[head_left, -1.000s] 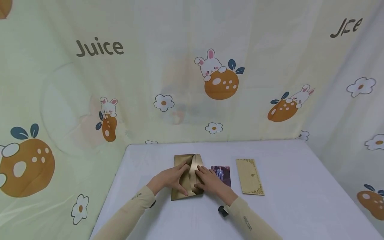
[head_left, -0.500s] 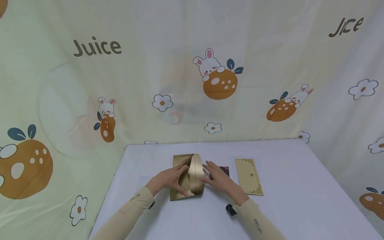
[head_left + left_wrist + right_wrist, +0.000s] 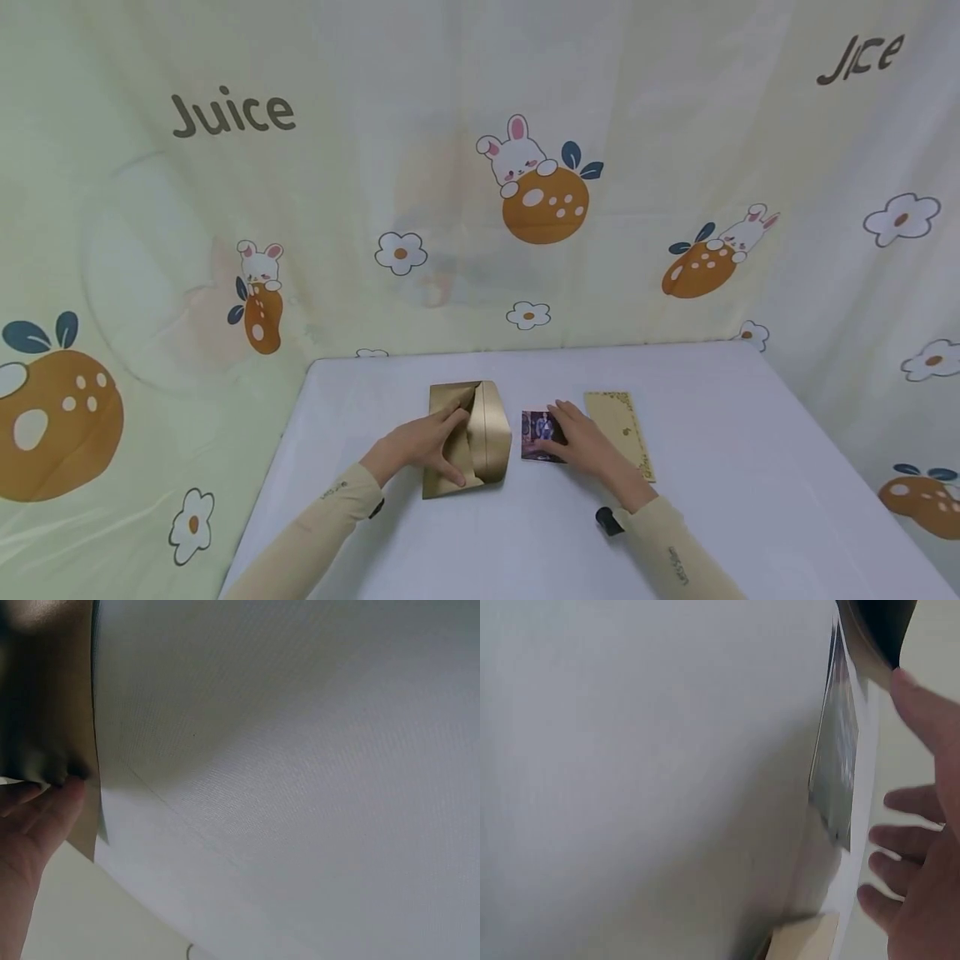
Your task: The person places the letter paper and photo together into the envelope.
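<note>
A gold paper envelope (image 3: 491,433) lies on the white table with its flap side raised and its mouth gaping. My left hand (image 3: 427,446) rests on it, thumb and fingers spread over the left part; its fingers also touch the envelope (image 3: 82,735) in the left wrist view. To the right lies a small photo print (image 3: 538,429) of a person. Over the photo's right side is my right hand (image 3: 588,442), thumb and fingers apart. In the right wrist view, the fingers (image 3: 904,840) stand spread beside the photo (image 3: 836,757); contact cannot be made out.
A pale rectangular board (image 3: 618,425) with a brown ornamental border lies just right of the right hand, partly covered by it. The white tablecloth (image 3: 720,467) extends around these things. A printed curtain (image 3: 420,167) hangs behind the table.
My right hand has left the envelope's flap and moved right, over the photo. The flap side stands wider, raised from the envelope. My left hand has stayed on the envelope.
</note>
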A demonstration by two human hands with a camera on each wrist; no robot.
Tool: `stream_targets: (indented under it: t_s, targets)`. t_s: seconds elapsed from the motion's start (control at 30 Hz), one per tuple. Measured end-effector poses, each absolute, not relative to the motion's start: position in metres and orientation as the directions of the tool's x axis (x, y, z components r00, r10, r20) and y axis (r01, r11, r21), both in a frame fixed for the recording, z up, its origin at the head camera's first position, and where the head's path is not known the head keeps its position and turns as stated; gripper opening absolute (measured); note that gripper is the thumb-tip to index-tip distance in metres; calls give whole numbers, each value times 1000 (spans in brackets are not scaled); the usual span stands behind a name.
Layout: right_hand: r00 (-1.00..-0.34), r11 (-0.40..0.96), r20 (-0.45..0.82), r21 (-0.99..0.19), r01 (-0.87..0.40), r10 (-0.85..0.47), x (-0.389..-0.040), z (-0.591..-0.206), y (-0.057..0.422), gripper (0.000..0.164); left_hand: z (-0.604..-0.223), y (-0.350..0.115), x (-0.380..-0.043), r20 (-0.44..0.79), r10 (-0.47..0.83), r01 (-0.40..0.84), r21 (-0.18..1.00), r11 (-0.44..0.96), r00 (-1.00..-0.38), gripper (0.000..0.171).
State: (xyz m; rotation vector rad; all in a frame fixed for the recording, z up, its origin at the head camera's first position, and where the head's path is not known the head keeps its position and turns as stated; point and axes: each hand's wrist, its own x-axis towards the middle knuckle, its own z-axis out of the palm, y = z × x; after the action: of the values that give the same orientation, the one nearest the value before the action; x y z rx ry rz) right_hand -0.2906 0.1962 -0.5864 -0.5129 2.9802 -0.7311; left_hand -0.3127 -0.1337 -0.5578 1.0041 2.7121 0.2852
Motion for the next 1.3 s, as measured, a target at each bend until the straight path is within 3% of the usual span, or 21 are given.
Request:
stream_targets:
  t_s: [0.2, 0.47, 0.7, 0.87, 1.0, 1.1, 1.3]
  targets:
    - [-971, 911, 15, -343, -231, -240, -299, -593, 208, 82, -557, -134, -312, -158, 650, 603, 263, 753, -743, 105]
    - [-974, 926, -13, -313, -212, -227, -305, -594, 213, 78, -554, -132, -311, -158, 654, 606, 264, 750, -740, 107]
    - [-986, 897, 89, -408, -168, -144, -302, -595, 207, 62, -553, -132, -311, -152, 651, 607, 255, 752, -743, 108]
    - [-982, 860, 175, -489, -148, -69, -301, -597, 203, 35, -555, -134, -311, -169, 641, 592, 264, 761, -749, 108]
    - [-978, 769, 203, -619, -157, -36, -304, -593, 205, 14, -559, -135, -311, -170, 641, 593, 262, 762, -749, 108]
    - [-985, 702, 169, -699, -137, -24, -308, -586, 209, 11, -561, -136, -312, -171, 639, 594, 252, 764, -750, 110]
    - [-999, 601, -16, -799, 30, 28, -314, -571, 217, 20, -563, -137, -314, -171, 638, 592, 254, 765, -751, 111]
